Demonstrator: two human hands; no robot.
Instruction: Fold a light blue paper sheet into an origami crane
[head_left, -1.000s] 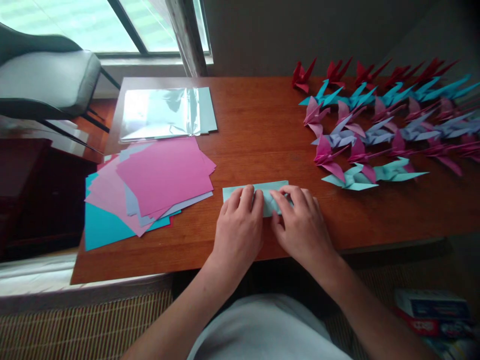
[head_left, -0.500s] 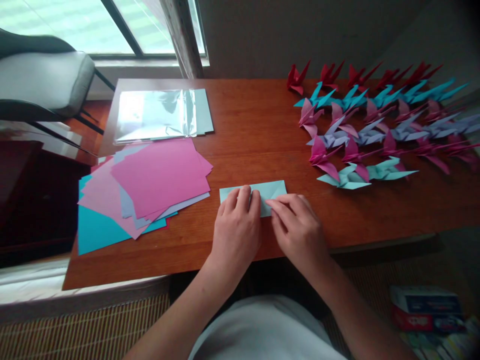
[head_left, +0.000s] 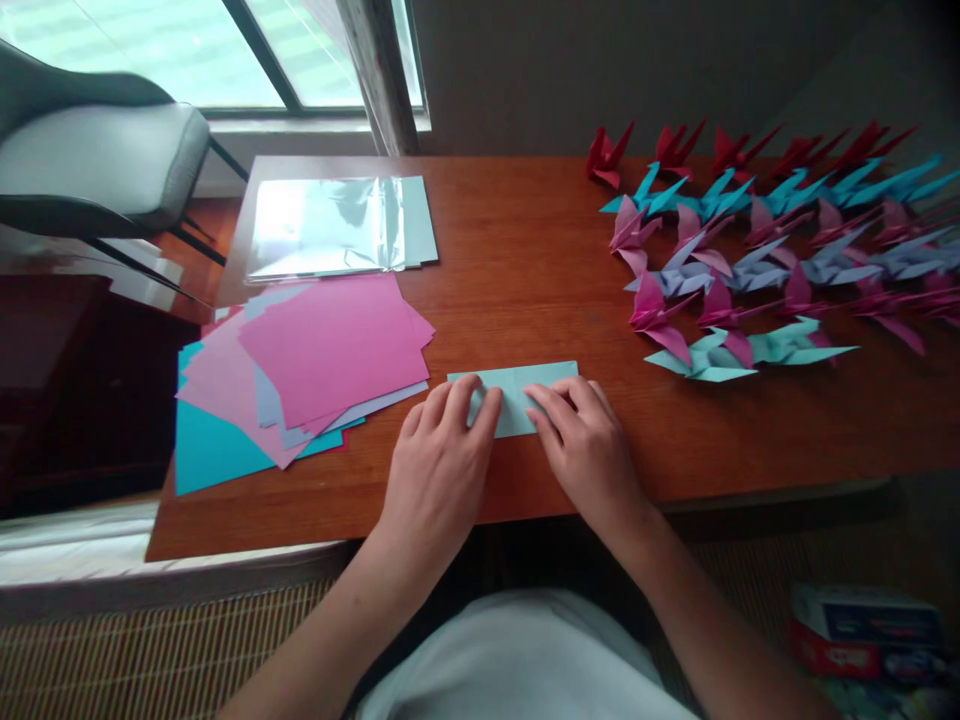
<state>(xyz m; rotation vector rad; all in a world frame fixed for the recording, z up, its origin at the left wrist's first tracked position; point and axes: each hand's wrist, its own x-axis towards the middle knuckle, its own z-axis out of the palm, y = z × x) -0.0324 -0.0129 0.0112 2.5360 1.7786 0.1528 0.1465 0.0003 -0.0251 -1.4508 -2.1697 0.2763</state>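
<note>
A pale mint sheet of origami paper [head_left: 517,395], folded into a flat rectangle, lies near the table's front edge. My left hand [head_left: 442,440] covers its left part, fingertips on the paper and thumb apart from the index finger. From the right, my right hand [head_left: 589,440] has its curled fingers on the paper, index finger and thumb close together near the middle of the sheet. A crease runs down the paper between my hands. Two mint paper cranes [head_left: 724,355] stand to the right, in front of a magenta row.
Loose sheets of coloured paper [head_left: 337,350] are fanned out at the left. Behind them lies a shiny clear packet of paper [head_left: 322,225]. Rows of red, blue, pink and lilac cranes [head_left: 765,270] fill the right side. A chair [head_left: 105,160] stands by the window.
My left hand has shifted left and its thumb has spread from the fingers, showing more of the paper's middle. My right hand has moved slightly, still at the paper. The view has shifted a little.
</note>
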